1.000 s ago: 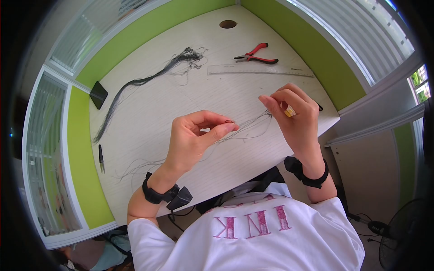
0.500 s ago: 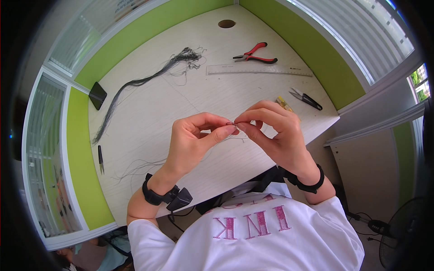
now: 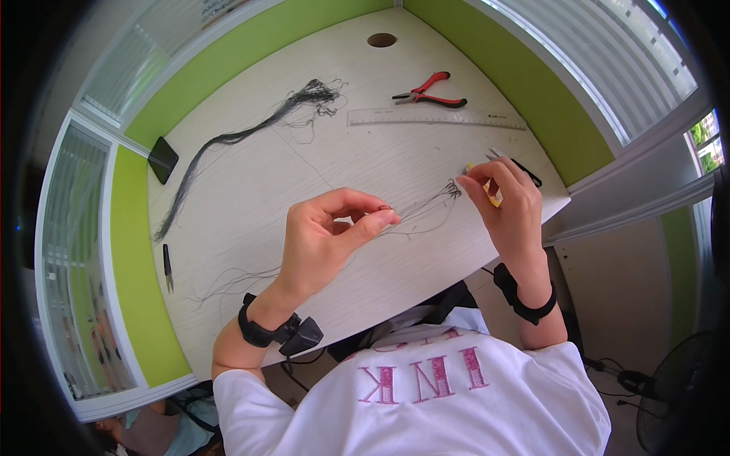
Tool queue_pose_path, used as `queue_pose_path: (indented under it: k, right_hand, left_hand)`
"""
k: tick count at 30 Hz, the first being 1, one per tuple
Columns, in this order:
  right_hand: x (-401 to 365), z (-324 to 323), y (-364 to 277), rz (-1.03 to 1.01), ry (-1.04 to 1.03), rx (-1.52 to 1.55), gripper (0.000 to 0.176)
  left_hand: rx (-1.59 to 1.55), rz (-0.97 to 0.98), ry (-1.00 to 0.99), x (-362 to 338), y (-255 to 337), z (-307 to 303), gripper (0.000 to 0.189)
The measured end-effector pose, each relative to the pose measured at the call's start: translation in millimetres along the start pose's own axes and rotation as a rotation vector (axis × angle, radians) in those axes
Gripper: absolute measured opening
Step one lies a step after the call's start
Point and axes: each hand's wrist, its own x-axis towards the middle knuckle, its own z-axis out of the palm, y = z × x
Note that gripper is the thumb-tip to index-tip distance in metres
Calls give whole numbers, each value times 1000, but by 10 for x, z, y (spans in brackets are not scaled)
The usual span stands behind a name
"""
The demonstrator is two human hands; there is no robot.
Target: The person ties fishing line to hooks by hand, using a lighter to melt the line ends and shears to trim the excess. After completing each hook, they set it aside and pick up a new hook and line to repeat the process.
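Note:
My left hand (image 3: 327,235) pinches a small dark ring (image 3: 385,207) between thumb and forefinger above the white table (image 3: 251,190). Thin dark threads (image 3: 426,207) run from that pinch to my right hand (image 3: 506,205), which holds their far ends in its fingertips, pulled out to the right. A small yellow item (image 3: 495,199) shows just beside the right fingers. Both wrists wear black bands.
A long bundle of dark threads (image 3: 243,133) lies across the far left. Red-handled pliers (image 3: 430,91) and a clear ruler (image 3: 437,118) lie at the back. Small black snips (image 3: 521,165) are partly hidden behind my right hand. A black phone (image 3: 164,159) and another snips (image 3: 168,267) lie at left.
My right hand went in to meet the left fingertips half a second ago, then drew back to the right, stretching the threads out again. The left hand stayed put.

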Motion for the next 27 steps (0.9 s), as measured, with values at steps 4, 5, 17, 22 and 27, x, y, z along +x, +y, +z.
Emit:
queue_pose_path:
  k: [4,5,17,22,27]
  right_hand:
    - [-154,-53,299,44,-93,-265,15]
    - [-183,-49,337,-5,-133,-315,17]
    - [-22,-91,-148,539,-206,927,14]
    - [-46,81,-353,458,-321,1081,24]
    - [-66,228,-340,482,-318,1160,36]
  left_hand:
    - [130,7,38,5,-31,16,7]
    - [156,19,39,3,-33,20,7]
    - [30,16,49,-12,34,33,10]
    - [69,13,67,-33,68,41,10]
    - [49,20,48,-33,86,-8,11]
